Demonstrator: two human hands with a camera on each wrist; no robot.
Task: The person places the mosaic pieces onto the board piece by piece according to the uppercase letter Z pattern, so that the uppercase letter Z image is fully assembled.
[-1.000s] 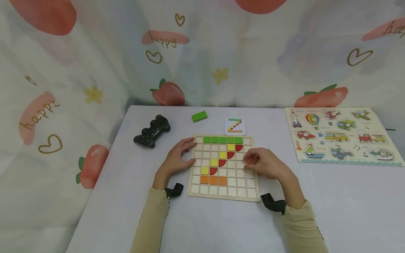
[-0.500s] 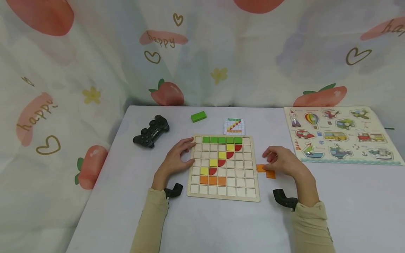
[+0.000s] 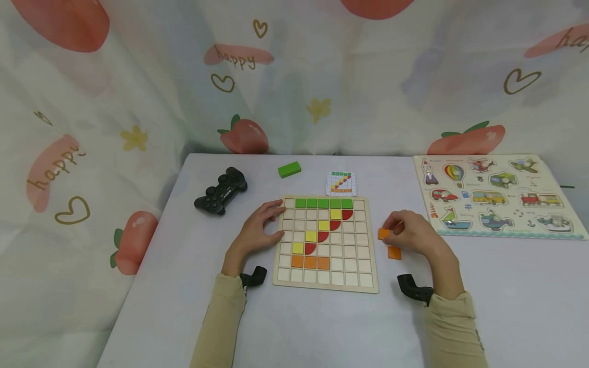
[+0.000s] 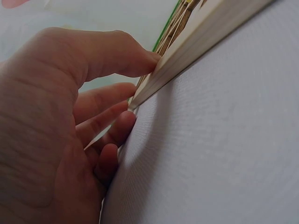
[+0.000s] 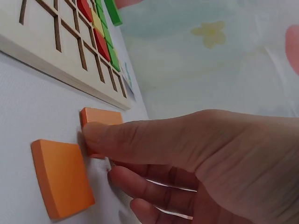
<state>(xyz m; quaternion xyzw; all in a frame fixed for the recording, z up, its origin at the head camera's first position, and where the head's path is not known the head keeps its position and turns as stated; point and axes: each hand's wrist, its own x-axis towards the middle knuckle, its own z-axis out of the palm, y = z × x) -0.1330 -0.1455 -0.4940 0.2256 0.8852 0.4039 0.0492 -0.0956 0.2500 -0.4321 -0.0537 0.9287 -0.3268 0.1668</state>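
Observation:
A wooden grid board (image 3: 324, 276) lies on the table, with green, yellow and orange square tiles and red quarter-round tiles in its cells. My left hand (image 3: 255, 231) rests at its left side, the thumb touching the edge in the left wrist view. To the right of the board, my right hand (image 3: 411, 233) pinches an orange square tile (image 3: 384, 234) between thumb and fingers. The right wrist view shows the thumb (image 5: 100, 133) across this tile, and the fingers behind it are partly hidden. A second orange square tile (image 3: 394, 253) lies on the table just below.
Behind the board lie a small pattern card (image 3: 341, 184) and a green block (image 3: 289, 169). A black game controller (image 3: 222, 191) is at the back left. At the back right lies a vehicle puzzle board (image 3: 499, 197). A printed curtain (image 3: 294, 76) hangs behind the table.
My right hand has moved right, off the board's right edge, uncovering two orange tiles. It now holds one, shifted slightly away from the other. The left hand stays put.

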